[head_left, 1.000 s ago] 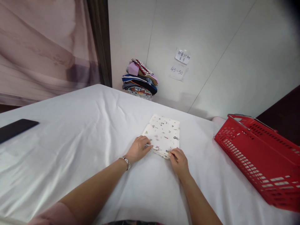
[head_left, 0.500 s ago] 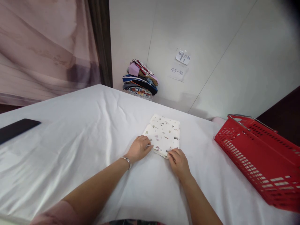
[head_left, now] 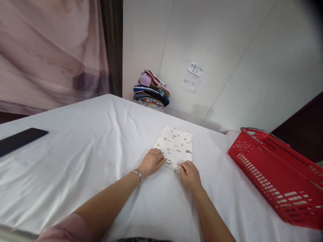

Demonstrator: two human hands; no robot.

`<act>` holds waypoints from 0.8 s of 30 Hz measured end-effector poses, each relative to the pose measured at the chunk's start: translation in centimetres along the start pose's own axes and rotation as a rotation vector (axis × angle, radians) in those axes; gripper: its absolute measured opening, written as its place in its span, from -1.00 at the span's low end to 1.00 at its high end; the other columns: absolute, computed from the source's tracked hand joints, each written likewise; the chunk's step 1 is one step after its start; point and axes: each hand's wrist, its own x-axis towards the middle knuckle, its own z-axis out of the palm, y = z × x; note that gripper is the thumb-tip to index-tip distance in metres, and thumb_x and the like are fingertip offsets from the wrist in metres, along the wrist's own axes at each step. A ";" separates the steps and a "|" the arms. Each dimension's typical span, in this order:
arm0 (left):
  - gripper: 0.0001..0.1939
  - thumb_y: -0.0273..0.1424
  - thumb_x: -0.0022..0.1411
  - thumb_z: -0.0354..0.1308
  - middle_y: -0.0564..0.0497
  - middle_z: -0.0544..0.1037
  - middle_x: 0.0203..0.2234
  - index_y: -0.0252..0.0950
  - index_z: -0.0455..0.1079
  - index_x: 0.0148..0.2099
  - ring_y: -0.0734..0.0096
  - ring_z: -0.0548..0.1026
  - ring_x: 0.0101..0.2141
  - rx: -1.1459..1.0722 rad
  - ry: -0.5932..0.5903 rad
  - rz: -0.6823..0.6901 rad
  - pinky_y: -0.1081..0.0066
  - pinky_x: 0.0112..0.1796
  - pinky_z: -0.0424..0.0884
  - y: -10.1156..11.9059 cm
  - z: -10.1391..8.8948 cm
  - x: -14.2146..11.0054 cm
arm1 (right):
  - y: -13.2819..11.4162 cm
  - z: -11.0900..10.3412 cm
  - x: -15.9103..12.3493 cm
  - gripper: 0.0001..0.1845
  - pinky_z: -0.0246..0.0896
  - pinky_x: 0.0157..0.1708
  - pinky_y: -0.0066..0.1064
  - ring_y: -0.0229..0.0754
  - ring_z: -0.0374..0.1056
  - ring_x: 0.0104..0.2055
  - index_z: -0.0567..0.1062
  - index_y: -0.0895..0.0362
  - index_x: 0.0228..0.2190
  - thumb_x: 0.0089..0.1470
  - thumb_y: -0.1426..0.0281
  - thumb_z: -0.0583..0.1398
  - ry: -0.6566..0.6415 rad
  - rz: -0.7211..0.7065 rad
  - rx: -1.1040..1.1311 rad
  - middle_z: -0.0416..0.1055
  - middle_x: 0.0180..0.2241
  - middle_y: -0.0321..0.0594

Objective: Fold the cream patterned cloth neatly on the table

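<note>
A folded white cloth with small coloured prints point(head_left: 176, 146) lies flat on the white sheet point(head_left: 83, 148) in front of me. My left hand point(head_left: 151, 162) rests at the cloth's near left corner, fingers curled and pinching its edge. My right hand point(head_left: 189, 174) sits at the near right corner, fingers likewise closed on the edge. A thin bracelet circles my left wrist.
A red plastic basket point(head_left: 275, 178) stands on the sheet at the right. A black flat object point(head_left: 20, 140) lies at the far left. A stack of folded colourful clothes point(head_left: 151, 89) sits against the wall, below two paper notes point(head_left: 193, 75). A pink curtain hangs at the left.
My hands have stayed on the cloth's near edge, fingers curling a little closer over it. The view has tilted slightly, shifting everything a little downward.
</note>
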 end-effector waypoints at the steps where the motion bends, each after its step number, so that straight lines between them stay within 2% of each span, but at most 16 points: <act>1: -0.71 -0.30 0.28 -0.08 0.00 0.41 -0.46 -0.26 0.39 -0.39 0.35 0.32 -0.34 -0.001 0.011 -0.001 0.30 -0.27 0.23 0.0 0.0 0.0 | -0.1 0.0 0.1 -0.72 0.13 -0.36 -0.40 -0.21 0.24 -0.37 0.42 0.09 -0.52 0.16 0.36 0.02 0.009 0.005 0.002 0.31 -0.49 -0.25; 4: -0.71 -0.30 0.29 -0.08 -0.01 0.41 -0.44 -0.26 0.38 -0.38 0.34 0.32 -0.33 0.004 0.020 -0.003 0.30 -0.26 0.23 0.1 0.1 -0.1 | -0.5 0.0 0.2 -0.76 0.14 -0.31 -0.38 -0.18 0.24 -0.31 0.45 0.09 -0.43 0.16 0.37 0.01 0.037 -0.023 0.018 0.34 -0.41 -0.21; 8: -0.77 -0.35 0.28 -0.07 -0.01 0.43 -0.35 -0.23 0.41 -0.27 0.34 0.33 -0.28 -0.008 -0.022 0.022 0.30 -0.23 0.22 0.3 0.1 -0.2 | -0.9 0.3 0.2 -0.79 0.14 -0.24 -0.33 -0.16 0.24 -0.27 0.46 0.07 -0.28 0.15 0.39 0.04 -0.016 -0.082 -0.002 0.36 -0.34 -0.20; 15: -0.79 -0.37 0.25 -0.04 -0.01 0.41 -0.42 -0.25 0.40 -0.36 0.34 0.32 -0.33 0.008 -0.030 0.014 0.30 -0.25 0.23 0.3 0.3 -0.1 | -1.3 -0.2 1.1 -0.78 0.15 -0.33 -0.38 -0.20 0.25 -0.35 0.44 0.08 -0.47 0.14 0.39 0.05 -0.075 -0.038 0.020 0.33 -0.46 -0.25; 18: -0.85 -0.37 0.23 0.00 -0.01 0.42 -0.34 -0.22 0.40 -0.25 0.32 0.33 -0.25 -0.049 -0.010 0.033 0.28 -0.20 0.23 0.5 0.4 -0.2 | -2.2 0.1 1.8 -0.82 0.17 -0.27 -0.35 -0.18 0.25 -0.28 0.45 0.08 -0.38 0.13 0.40 0.05 -0.061 -0.096 0.058 0.36 -0.37 -0.22; 21: -0.82 -0.40 0.21 0.03 0.01 0.43 -0.29 -0.17 0.37 -0.13 0.34 0.34 -0.19 -0.110 -0.042 0.074 0.28 -0.13 0.22 0.6 0.5 -0.4 | -3.2 0.9 2.1 -0.84 0.17 -0.24 -0.32 -0.15 0.24 -0.25 0.45 0.08 -0.29 0.12 0.40 0.07 -0.089 -0.162 0.035 0.36 -0.31 -0.19; 24: -0.84 -0.43 0.21 0.03 0.02 0.43 -0.34 -0.18 0.39 -0.18 0.35 0.34 -0.23 -0.108 -0.060 0.066 0.29 -0.16 0.23 0.6 0.7 -0.4 | -3.7 1.7 2.0 -0.82 0.15 -0.29 -0.32 -0.15 0.23 -0.30 0.45 0.09 -0.35 0.15 0.39 0.04 -0.089 -0.170 -0.016 0.34 -0.38 -0.19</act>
